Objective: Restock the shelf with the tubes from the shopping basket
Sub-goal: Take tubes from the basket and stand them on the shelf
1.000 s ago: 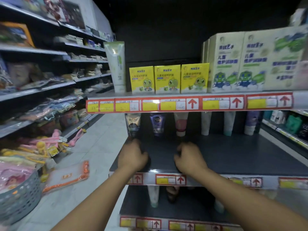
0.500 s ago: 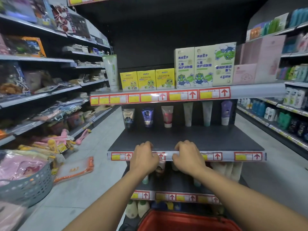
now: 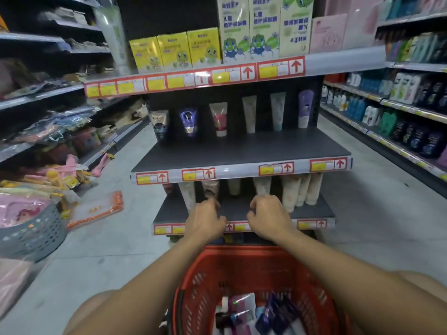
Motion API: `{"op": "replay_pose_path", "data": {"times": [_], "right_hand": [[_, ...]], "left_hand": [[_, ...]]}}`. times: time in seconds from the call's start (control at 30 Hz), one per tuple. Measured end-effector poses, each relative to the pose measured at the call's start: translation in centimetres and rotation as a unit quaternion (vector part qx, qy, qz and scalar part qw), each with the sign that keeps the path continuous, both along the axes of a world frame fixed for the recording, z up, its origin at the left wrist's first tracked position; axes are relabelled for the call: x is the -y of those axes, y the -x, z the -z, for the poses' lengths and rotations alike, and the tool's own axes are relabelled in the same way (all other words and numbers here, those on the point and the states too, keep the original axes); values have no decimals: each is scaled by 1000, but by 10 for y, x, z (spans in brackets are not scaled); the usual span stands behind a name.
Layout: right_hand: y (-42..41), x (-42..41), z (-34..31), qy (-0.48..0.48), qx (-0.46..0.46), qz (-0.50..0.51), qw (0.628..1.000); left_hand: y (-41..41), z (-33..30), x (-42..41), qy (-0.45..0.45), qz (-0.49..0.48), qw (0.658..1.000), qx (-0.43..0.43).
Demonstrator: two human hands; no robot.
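Bare curled fingers of the left hand (image 3: 205, 221) and the right hand (image 3: 268, 220) hover side by side over the front edge of the lower shelf (image 3: 312, 210). Both sets of fingers are bent inward and hold nothing; whether they touch the shelf cannot be told. Just under the fingers runs the shelf's price strip (image 3: 312, 224), carrying red-framed yellow tags with red upward arrows; their print is too blurred to read. Just beyond the fingertips stands a row of pale tubes (image 3: 300, 189), cap down, with open dark shelf between them and the hands.

Above the hands, the middle shelf (image 3: 242, 151) is mostly bare dark board, with six tubes (image 3: 219, 119) spaced along its back wall; their labels cannot be made out. Its front edge bears more arrow tags. Higher still, the top shelf (image 3: 338, 61) holds yellow cartons (image 3: 175, 50) printed with a green cartoon frog and taller pale cartons (image 3: 263, 27) with Chinese writing, not legible.

Below the wrists, close to the person, a red plastic shopping basket (image 3: 242, 274) holds a jumble of tubes (image 3: 273, 313), purple, dark and white.

Left of the hands, a grey perforated basket (image 3: 33, 235) and an orange-edged packet (image 3: 95, 210) sit on the pale floor (image 3: 108, 250). Open floor aisles run past the shelving on both sides.
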State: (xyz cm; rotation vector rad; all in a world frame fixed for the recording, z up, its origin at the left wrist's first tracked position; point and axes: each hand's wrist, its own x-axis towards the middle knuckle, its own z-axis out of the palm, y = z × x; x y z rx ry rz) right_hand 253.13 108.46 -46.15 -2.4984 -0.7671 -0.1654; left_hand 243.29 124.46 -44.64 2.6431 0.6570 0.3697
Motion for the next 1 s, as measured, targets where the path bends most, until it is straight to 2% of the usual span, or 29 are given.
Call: {"op": "replay_pose_path", "data": {"times": [0.17,0.33,0.53,0.6,0.77,0.83,0.93,1.0], "right_hand": [[-3,12,51,53,-47,17,997],[-5,25,114,118,-135,22,984],[-11,43,211,209,-281,22,936],[-8,49,240,231,-304,36,923],[3,60,303,216,-374,24,902],[7,63,319,219,-427,15,877],[14,65,340,143,-504,112,844],[17,64,359,58,-578,169,796]], "left_hand": [[-5,51,5,24,18,998,-58],[-7,112,8,59,32,989,-129],[-11,184,1,135,18,968,-209],[-12,206,-2,147,17,960,-236],[-10,264,-5,177,21,927,-329],[-7,290,-7,178,30,914,-364],[1,333,-7,176,59,893,-410],[8,363,-7,160,80,881,-439]]}}
